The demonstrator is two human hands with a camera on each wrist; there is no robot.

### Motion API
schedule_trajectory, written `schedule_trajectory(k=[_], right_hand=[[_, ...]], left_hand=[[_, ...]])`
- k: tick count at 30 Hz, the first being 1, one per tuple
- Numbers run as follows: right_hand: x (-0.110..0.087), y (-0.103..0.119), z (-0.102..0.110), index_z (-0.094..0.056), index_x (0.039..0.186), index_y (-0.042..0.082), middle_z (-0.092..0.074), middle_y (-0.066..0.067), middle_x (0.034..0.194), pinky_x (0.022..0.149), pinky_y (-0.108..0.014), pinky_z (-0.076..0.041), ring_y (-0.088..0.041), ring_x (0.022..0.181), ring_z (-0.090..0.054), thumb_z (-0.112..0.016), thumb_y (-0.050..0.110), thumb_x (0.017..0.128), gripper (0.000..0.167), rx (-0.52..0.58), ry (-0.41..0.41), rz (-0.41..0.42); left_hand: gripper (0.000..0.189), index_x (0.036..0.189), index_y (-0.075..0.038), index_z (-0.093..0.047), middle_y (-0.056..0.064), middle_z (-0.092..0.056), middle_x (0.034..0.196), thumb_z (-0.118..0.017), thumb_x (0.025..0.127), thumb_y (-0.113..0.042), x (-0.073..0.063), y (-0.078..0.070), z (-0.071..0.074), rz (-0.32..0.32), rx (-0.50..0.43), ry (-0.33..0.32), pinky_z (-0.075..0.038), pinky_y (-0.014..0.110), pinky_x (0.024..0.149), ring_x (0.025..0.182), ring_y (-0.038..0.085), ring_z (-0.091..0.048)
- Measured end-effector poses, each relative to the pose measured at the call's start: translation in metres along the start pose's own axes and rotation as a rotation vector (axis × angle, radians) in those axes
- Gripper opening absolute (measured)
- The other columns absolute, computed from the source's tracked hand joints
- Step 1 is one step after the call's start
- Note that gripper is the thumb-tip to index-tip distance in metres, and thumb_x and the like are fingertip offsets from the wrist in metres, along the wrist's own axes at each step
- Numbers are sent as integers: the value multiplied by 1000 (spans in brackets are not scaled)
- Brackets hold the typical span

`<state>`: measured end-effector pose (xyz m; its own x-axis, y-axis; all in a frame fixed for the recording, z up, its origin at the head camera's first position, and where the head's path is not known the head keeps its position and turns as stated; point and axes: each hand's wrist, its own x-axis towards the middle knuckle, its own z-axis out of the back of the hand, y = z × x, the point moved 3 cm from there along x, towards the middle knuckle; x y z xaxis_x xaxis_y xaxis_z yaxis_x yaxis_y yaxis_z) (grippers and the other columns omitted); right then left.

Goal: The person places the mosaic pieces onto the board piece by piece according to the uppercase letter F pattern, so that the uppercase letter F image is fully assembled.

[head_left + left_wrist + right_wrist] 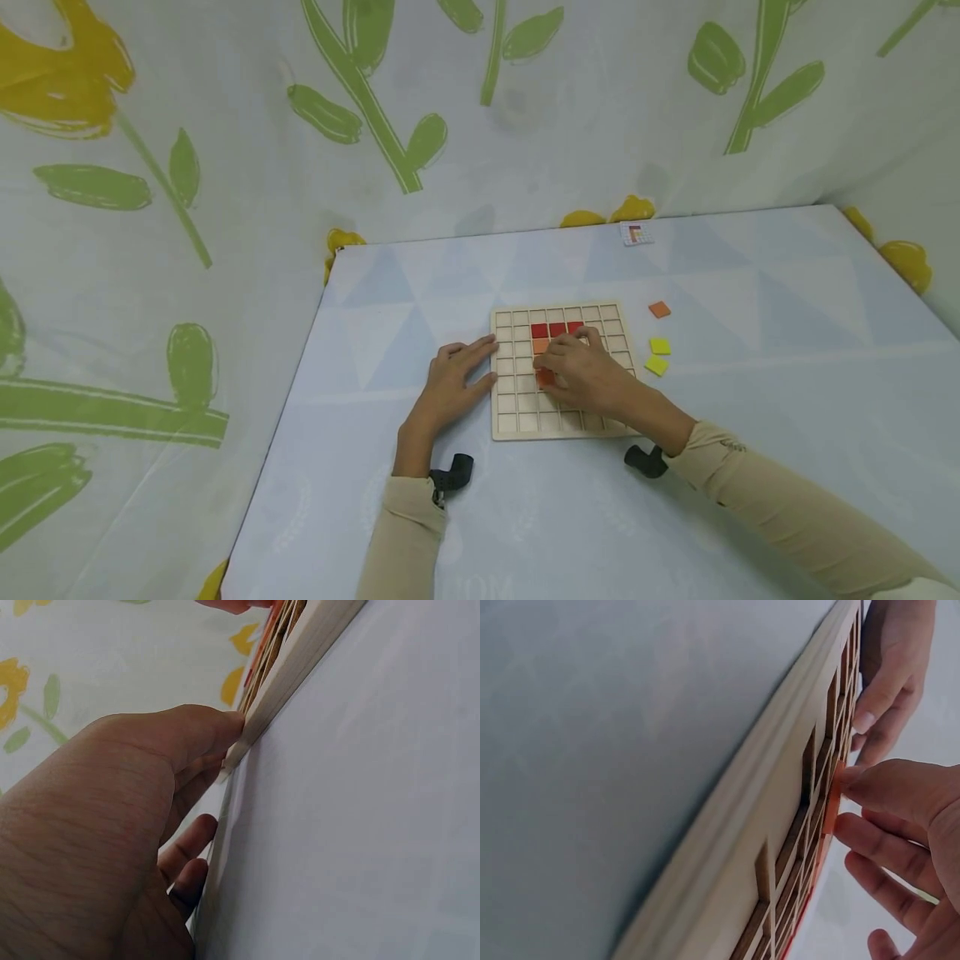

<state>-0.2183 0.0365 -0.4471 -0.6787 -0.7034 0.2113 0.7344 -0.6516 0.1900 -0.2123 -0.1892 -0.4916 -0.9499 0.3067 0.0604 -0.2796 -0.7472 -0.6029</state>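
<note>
A wooden grid board (506, 423) lies flat on the table. Three red square tiles (557, 330) sit in a row of its cells, with an orange tile (541, 345) just under the left one. My right hand (585, 375) is over the middle of the board, thumb and index finger pinching another orange tile (832, 801) at the grid; its fingers partly hide the cells there. On the board's left side, my left hand (450, 387) has its fingers extended, fingertips and thumb touching the edge (259, 720).
Right of the board lie a loose orange tile (659, 309) and two yellow tiles (659, 346). A small card with a coloured grid pattern (636, 234) lies near the table's far edge. Behind the table hangs a leaf-patterned cloth (517, 158).
</note>
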Motion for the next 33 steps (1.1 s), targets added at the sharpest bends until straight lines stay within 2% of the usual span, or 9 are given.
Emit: schedule_trajectory(k=[7, 12, 16, 22, 33], right_hand=[[-6, -5, 7, -75, 105, 15, -73, 1, 103, 99, -55, -34, -22, 106, -61, -84, 20, 81, 26, 56, -28, -25], [-12, -15, 11, -75, 106, 12, -72, 2, 99, 99, -55, -32, -21, 103, -61, -84, 15, 80, 28, 122, -45, -28], [-17, -25, 12, -74, 105, 10, -71, 0, 98, 97, -56, -32, -22, 101, -61, -84, 13, 79, 29, 131, -61, -23], [-25, -43, 18, -73, 107, 9, -71, -3, 105, 98, -59, -29, -27, 109, -59, -82, 10, 80, 29, 128, -49, -85], [-39, -77, 36, -72, 112, 5, -71, -7, 109, 98, -60, -26, -30, 109, -58, -79, 7, 84, 29, 152, -4, -180]], left_hand=[[51, 149, -23, -51, -11, -41, 156, -59, 100, -36, 2, -1, 0, 0, 19, 0, -26, 52, 109, 134, 27, -35], [51, 149, -23, -51, -12, -40, 156, -58, 100, -37, 1, -1, 1, 3, 23, 5, -25, 52, 110, 134, 27, -35], [51, 150, -24, -50, -12, -39, 156, -58, 101, -36, 1, -1, 2, 5, 18, 10, -25, 52, 110, 135, 28, -34], [52, 150, -24, -49, -12, -38, 157, -58, 101, -37, 0, 1, 1, 8, 11, 20, -24, 52, 111, 136, 28, -33], [51, 150, -24, -50, -12, -39, 157, -58, 101, -37, 0, 1, -1, 7, 0, 15, -24, 52, 110, 136, 28, -33]])
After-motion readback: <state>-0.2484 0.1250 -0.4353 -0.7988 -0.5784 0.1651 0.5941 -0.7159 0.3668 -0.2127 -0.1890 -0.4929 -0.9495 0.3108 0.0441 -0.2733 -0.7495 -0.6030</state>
